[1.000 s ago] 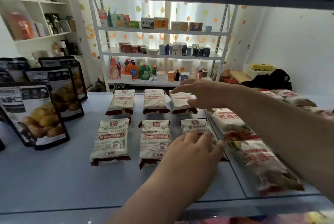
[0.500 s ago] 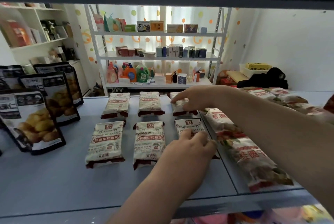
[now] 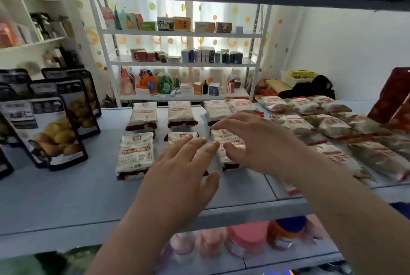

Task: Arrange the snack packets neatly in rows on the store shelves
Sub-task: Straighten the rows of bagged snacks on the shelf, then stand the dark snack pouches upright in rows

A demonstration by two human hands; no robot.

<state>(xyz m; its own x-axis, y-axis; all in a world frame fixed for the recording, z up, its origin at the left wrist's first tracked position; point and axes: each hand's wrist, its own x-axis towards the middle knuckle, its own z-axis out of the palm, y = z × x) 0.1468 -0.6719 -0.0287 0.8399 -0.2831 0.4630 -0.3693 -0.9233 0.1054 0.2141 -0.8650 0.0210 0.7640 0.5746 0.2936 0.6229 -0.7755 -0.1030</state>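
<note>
Probably light, soft and crinkly, slippery on the film: flat cream snack packets (image 3: 135, 154) with dark red bottom seams, laid in two rows of three on the pale blue metal shelf (image 3: 66, 197). Best nudged or pinched at the long side edges, never crushed. Left grip (image 3: 184, 170) released, fingers spread over the front middle packet (image 3: 182, 136); right grip (image 3: 255, 141) released too, just above the front right packet (image 3: 226, 138). Cannot tell whether touching.

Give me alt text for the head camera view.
A left hand and right hand, fingers spread, hover over six white packets in two rows of three on a grey shelf. Dark pouches stand left; other packets lie right.
</note>
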